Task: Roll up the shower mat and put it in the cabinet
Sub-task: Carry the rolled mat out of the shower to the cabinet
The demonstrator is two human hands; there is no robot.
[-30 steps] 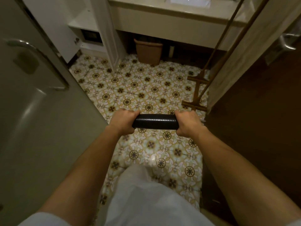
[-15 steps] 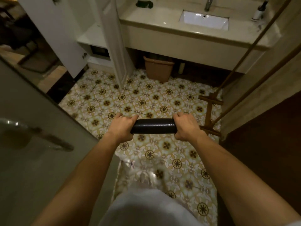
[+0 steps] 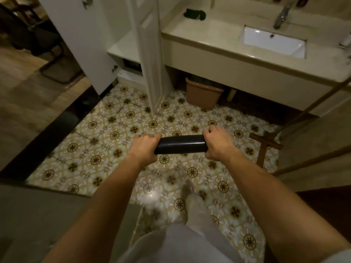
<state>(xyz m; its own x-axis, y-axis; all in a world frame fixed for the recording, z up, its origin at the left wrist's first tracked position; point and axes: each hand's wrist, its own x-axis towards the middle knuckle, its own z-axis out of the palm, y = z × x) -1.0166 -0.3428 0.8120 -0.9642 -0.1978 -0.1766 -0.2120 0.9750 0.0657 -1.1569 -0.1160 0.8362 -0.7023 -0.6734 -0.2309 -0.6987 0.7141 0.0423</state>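
Note:
A black shower mat (image 3: 180, 144), rolled into a tight tube, is held level in front of me above the patterned tile floor. My left hand (image 3: 143, 147) grips its left end and my right hand (image 3: 218, 142) grips its right end. The tall white cabinet (image 3: 125, 48) stands ahead at the upper left with both doors open; its left door (image 3: 81, 40) swings out to the left, its right door (image 3: 150, 54) points edge-on at me. A white shelf shows between the doors.
A vanity counter (image 3: 247, 59) with a sink (image 3: 271, 41) fills the upper right. A brown bin (image 3: 203, 95) stands under it. A wooden ladder rack (image 3: 266, 147) leans at the right. A glass door panel (image 3: 47, 221) lies at lower left.
I have stepped forward into the bathroom with the rolled mat held the same way; the cabinet and vanity now appear closer and the glass door has slid to the lower left.

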